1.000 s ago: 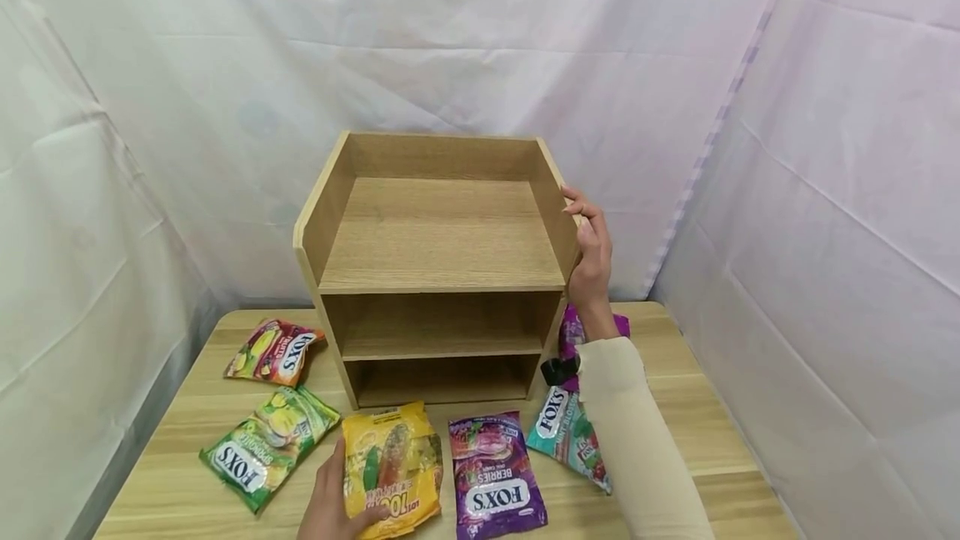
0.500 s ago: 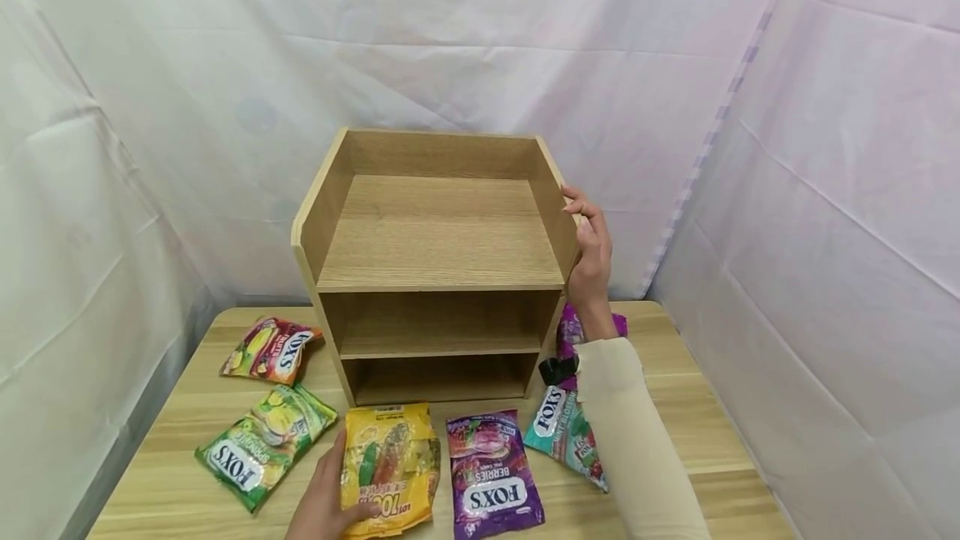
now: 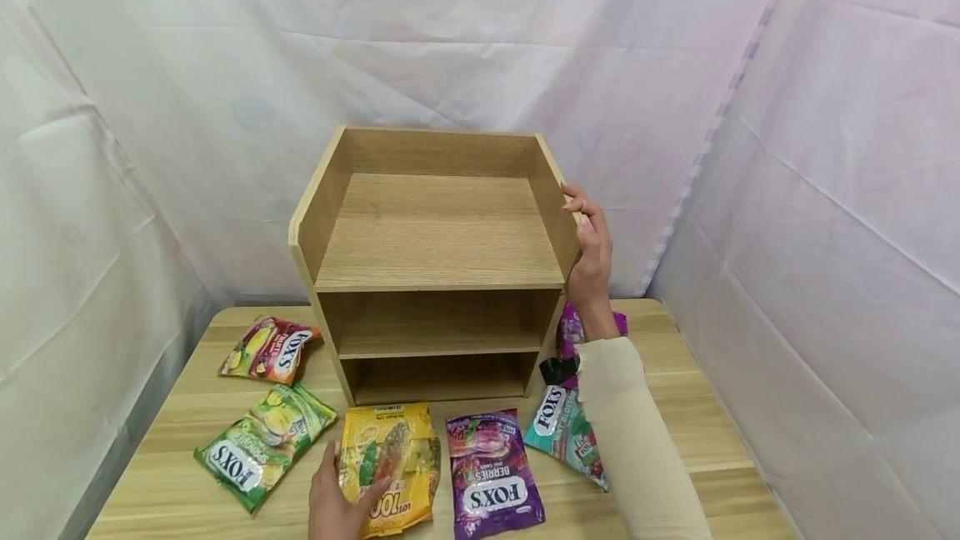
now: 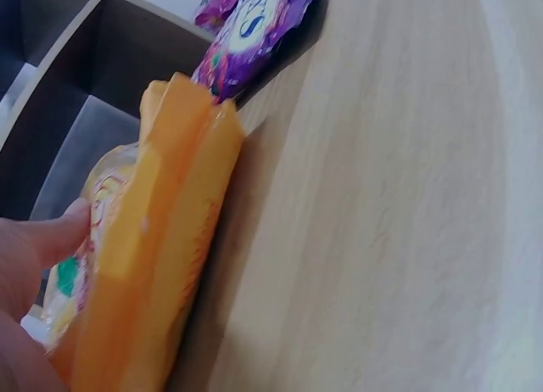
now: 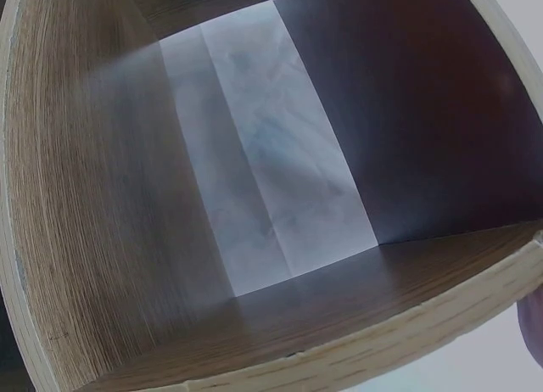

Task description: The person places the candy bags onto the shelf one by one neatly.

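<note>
A small wooden shelf unit with a tray-like top and two compartments stands at the back of the table. My right hand grips its right side panel, fingertips hooked over the edge; the right wrist view looks into the compartments, with a bit of finger at the right edge. In front of the shelf lies a yellow candy bag. My left hand holds it at its left side, thumb across its lower front. From the left wrist, the thumb presses the bag's face; the other fingers are hidden.
A purple candy bag lies right of the yellow one. A green bag and a red bag lie to the left. A teal bag and a magenta bag are partly behind the right arm. White fabric surrounds the table.
My left hand has shifted slightly on the yellow bag, its thumb now a little higher on the front. The right hand keeps its place on the shelf.
</note>
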A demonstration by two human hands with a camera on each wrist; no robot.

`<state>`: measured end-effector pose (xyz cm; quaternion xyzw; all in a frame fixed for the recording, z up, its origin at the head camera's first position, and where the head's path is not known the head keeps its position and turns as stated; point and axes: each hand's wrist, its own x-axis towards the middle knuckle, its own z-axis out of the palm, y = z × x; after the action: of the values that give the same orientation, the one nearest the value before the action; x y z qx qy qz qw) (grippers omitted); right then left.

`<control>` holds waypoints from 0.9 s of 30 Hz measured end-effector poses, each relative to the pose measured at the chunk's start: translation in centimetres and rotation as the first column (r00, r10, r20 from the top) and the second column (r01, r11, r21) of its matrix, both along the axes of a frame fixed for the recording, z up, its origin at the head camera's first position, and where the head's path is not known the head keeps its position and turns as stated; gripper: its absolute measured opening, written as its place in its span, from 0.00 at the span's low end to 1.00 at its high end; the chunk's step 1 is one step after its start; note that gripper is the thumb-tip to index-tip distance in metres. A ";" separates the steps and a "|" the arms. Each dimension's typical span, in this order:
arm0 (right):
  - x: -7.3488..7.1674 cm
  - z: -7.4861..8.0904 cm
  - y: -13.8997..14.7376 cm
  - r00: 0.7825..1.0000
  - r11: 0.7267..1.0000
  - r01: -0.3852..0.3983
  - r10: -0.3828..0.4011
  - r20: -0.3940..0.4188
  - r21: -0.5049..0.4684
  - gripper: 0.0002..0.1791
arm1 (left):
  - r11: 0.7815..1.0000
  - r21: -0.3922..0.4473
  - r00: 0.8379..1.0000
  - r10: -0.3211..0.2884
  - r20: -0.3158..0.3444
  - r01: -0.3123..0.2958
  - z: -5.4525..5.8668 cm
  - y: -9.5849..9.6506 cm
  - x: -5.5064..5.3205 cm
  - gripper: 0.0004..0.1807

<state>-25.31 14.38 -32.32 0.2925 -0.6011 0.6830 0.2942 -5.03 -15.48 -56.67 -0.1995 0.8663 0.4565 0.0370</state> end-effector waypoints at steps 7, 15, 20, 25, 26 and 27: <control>-1.0 -1.0 0.5 1.000 1.000 0.001 -0.001 -0.010 -0.013 0.17 | 1.000 0.002 1.000 0.005 -0.003 -0.005 -0.4 -0.1 0.0 0.62; -1.7 -1.7 1.1 1.000 1.000 0.000 -0.001 -0.017 -0.027 0.18 | 0.997 -0.072 0.998 -0.014 -0.061 0.009 -1.3 -0.1 0.1 0.59; -0.1 -0.3 0.5 1.000 1.000 0.007 -0.007 -0.013 -0.005 0.18 | 0.993 -0.118 0.995 -0.004 -0.103 -0.008 -1.6 0.1 0.4 0.55; 0.4 0.0 0.4 1.000 1.000 0.016 -0.016 -0.007 -0.001 0.17 | 0.996 -0.089 0.994 0.009 -0.108 -0.019 -1.6 0.1 0.5 0.55; 0.4 0.0 0.3 1.000 1.000 0.016 -0.016 -0.007 -0.001 0.17 | 0.996 -0.079 0.994 0.021 -0.103 -0.029 -1.6 0.1 0.6 0.55; 0.4 0.0 0.3 1.000 1.000 0.016 -0.016 -0.007 -0.002 0.17 | 0.997 -0.067 0.994 0.035 -0.099 -0.042 -1.7 0.1 0.6 0.56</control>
<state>-24.89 14.73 -32.34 0.2897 -0.6016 0.6803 0.3020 -4.45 -15.37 -58.38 -0.1946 0.8784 0.4361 -0.0212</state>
